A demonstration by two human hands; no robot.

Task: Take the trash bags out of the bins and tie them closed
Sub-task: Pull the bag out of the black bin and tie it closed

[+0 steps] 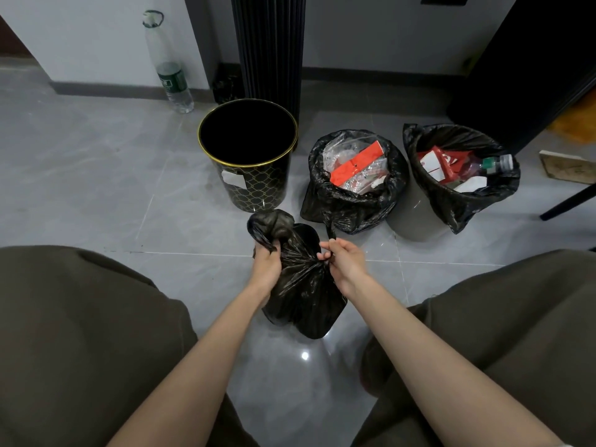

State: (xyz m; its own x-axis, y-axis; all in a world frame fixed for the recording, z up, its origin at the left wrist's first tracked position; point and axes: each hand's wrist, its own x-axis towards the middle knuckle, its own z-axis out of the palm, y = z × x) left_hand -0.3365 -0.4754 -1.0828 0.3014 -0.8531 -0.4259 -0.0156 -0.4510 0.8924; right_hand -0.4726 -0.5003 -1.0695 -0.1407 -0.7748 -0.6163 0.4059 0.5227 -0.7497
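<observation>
Head view: left hand (266,264) and right hand (344,259) fingers clamp 2 gathered ends of the trash bag (304,298).

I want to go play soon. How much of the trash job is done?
Done: the black-and-gold bin is empty. In hand: the left hand and right hand grip the ends of the near bag. Left: the middle bag and the grey bin's bag gape open, untied.

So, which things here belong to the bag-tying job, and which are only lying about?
Job: bag being tied, gripped by left hand and right hand; empty black bin; open middle bag; lined grey bin.
Lying about: plastic bottle by the wall; wooden board; black ribbed column.
</observation>
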